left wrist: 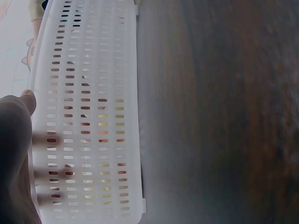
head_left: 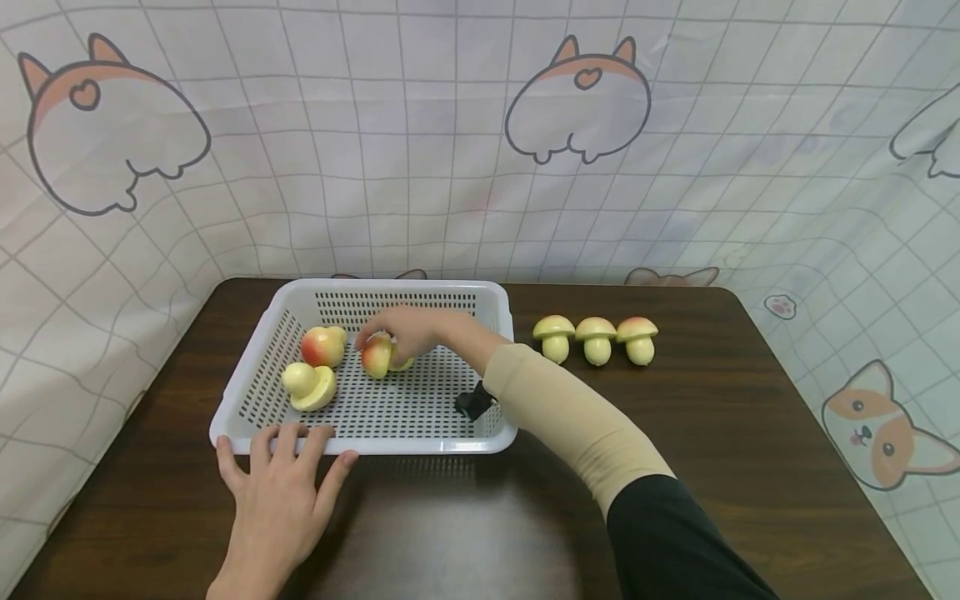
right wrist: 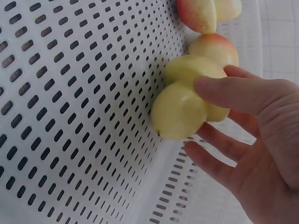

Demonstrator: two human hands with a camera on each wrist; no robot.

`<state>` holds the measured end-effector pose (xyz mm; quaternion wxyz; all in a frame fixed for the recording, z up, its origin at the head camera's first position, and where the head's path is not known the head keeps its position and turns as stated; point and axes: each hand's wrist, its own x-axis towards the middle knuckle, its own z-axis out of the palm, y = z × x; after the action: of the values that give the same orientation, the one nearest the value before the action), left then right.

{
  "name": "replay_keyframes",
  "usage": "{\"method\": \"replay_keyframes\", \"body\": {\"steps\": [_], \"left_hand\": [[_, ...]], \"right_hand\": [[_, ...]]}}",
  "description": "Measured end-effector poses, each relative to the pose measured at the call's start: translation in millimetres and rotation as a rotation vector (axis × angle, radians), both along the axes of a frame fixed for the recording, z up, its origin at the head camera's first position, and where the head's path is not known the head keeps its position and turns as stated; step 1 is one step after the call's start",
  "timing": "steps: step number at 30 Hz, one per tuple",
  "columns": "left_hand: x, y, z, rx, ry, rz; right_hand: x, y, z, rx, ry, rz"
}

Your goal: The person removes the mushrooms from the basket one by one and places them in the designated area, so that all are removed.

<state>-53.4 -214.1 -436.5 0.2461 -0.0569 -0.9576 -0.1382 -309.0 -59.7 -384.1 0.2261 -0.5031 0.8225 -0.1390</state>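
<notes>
A white perforated basket (head_left: 442,417) stands on the table. Over its near rim lie the fingers of my left hand (head_left: 281,500), with the thumb at the outer side; finger shadows show through the wall in the left wrist view. Inside the basket, my right hand (head_left: 408,329) pinches a yellow toy mushroom (right wrist: 180,112), thumb on the near side and fingers behind. A red-tinged rounded cap (right wrist: 215,49) shows right beyond the thumb. Left of this hand are a red-and-yellow mushroom (head_left: 318,346) and a paler mushroom (head_left: 315,392) tipped over.
Three toy mushrooms (head_left: 597,340) stand upright in a row on the brown table (head_left: 720,433), right of the basket. A small black camera (head_left: 475,402) sits at my right wrist. Patterned white cloth (head_left: 450,200) hangs behind and beside the table.
</notes>
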Motion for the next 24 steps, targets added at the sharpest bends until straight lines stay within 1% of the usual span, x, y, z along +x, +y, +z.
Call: {"method": "replay_keyframes", "body": {"steps": [2,6,9,15,24], "left_hand": [[0.0,0.2,-0.1,0.001,0.000,0.001],[0.0,0.4,-0.3,0.003,0.006,0.000],[0.2,0.4,-0.6,0.006,0.004,0.000],[0.0,0.7,-1.0,0.009,-0.001,0.002],[-0.1,0.4,-1.3,0.004,0.013,0.001]], "right_hand": [[-0.3,-0.4,-1.5,0.023,0.004,0.015],[0.1,-0.9,-2.9,0.077,0.040,0.031],[0.4,-1.0,-3.3,0.096,0.038,0.044],[-0.3,-1.2,-6.2,0.074,0.016,0.086],[1.2,-2.1,-8.2,0.050,0.022,0.124]]}}
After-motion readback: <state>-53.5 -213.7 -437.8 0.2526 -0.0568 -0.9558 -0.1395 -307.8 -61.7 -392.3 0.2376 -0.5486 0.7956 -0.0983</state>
